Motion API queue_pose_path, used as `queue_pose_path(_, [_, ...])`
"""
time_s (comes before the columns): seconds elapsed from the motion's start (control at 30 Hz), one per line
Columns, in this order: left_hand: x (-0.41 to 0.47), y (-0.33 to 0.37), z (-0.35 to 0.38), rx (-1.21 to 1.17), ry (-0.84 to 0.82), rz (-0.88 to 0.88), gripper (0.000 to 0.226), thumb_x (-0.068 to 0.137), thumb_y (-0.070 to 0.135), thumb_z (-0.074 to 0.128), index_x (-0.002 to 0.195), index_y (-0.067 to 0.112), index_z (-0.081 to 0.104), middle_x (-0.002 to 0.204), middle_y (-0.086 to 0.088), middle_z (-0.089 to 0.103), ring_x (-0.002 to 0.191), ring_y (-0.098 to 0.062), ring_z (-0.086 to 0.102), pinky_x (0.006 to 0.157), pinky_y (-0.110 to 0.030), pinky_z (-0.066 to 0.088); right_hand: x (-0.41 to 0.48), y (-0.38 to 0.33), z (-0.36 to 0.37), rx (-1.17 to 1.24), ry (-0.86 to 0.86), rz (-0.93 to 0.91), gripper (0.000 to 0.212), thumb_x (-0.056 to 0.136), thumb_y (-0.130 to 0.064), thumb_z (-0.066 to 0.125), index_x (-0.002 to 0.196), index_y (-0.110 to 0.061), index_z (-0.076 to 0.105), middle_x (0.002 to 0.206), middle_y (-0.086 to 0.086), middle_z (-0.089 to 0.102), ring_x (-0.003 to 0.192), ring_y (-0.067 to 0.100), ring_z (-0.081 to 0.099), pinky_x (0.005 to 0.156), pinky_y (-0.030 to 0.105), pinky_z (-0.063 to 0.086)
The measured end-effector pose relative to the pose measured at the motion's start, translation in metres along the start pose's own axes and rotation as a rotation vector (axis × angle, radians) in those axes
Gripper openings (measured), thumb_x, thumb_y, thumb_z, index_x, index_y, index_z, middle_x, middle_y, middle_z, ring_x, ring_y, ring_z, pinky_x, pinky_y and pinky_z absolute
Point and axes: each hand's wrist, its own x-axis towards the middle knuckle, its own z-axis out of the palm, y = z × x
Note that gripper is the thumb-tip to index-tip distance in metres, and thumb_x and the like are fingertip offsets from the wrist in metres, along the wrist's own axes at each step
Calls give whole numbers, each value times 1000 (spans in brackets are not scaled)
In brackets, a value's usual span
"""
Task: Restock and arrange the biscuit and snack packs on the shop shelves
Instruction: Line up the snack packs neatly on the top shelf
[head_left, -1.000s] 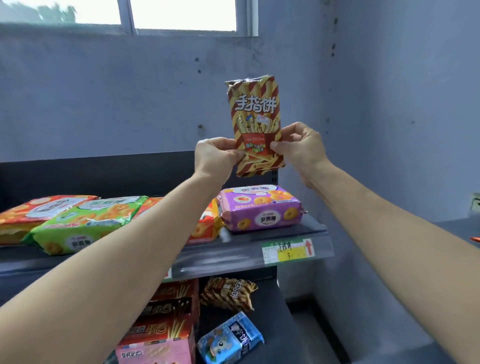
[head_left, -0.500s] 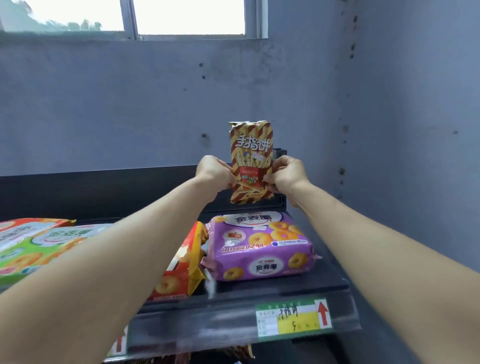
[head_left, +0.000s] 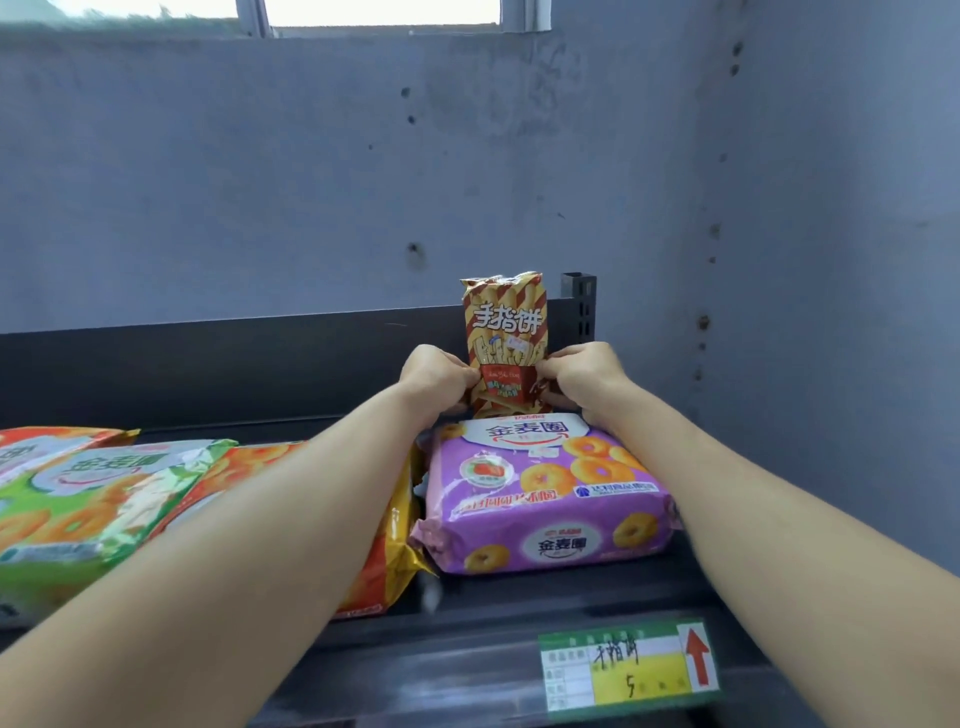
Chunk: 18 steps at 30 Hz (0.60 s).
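On the dark metal shelf (head_left: 519, 597), behind the purple ring-biscuit pack (head_left: 545, 499), our left hand (head_left: 436, 376) and right hand (head_left: 582, 376) each pinch the upright red-and-gold striped finger-biscuit packet (head_left: 505, 332), grip tight.

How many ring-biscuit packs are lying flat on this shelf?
4: the purple pack at the right; the orange pack just left of it; the green pack further left; the second orange pack at the far left edge. Others may lie outside the view.

The far snack pack (head_left: 505, 332) has red and gold diagonal stripes with white lettering. Near it, a purple biscuit pack (head_left: 545, 499) carries orange rings. To the left lie an orange pack (head_left: 387, 551) and a green pack (head_left: 98, 499). The shelf (head_left: 467, 613) is dark grey, its price label (head_left: 628, 670) green and yellow with a red arrow.
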Motion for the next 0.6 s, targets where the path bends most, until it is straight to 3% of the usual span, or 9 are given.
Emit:
queue_pose_path(0.3, [2,-2,-1,-1,18,29,21,91,22,59,103,6,65,89,-9,70,75,-19,70,62,-26,58,-2,5,3,-47,8,-82,30,94,-19,56,119,-2,61,120,11,61,113,27,58,94,45,51])
queue_pose_path(0.6, [0,-1,0,5,6,18,16,92,19,58,101,7,64,95,-9,70,82,-20,70,69,-28,58,-1,7,4,-111,29,-137,29,95,-18,54,118,-2,62,119,11,62,111,27,58,94,43,52])
